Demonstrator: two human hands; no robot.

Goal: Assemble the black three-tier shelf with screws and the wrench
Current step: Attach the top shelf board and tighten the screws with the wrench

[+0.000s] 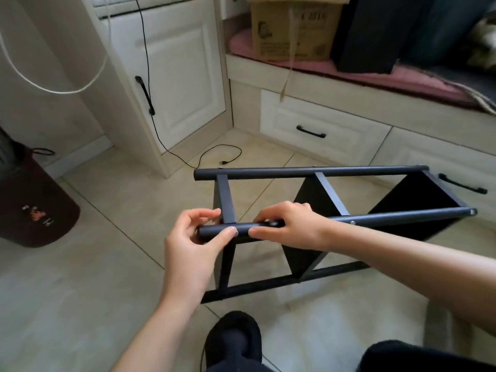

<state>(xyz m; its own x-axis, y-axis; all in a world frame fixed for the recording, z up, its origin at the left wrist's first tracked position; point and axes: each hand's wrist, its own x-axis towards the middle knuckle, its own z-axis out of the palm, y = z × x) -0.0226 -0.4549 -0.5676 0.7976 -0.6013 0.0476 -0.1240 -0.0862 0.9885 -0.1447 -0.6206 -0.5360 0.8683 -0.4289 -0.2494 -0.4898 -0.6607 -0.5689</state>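
Both hands grip shelf near tube; cardboard box shut.

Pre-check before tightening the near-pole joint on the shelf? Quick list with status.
1. Shelf lies on its side on the floor: ok.
2. Left hand pinches the near pole at its end: ok.
3. Right hand curled over the pole at the joint: ok.
4. Wrench under the right hand: cannot tell, only a dark bit shows.
5. Screw seated at this joint: cannot tell, hidden.
6. Crossbar meets the pole: ok.
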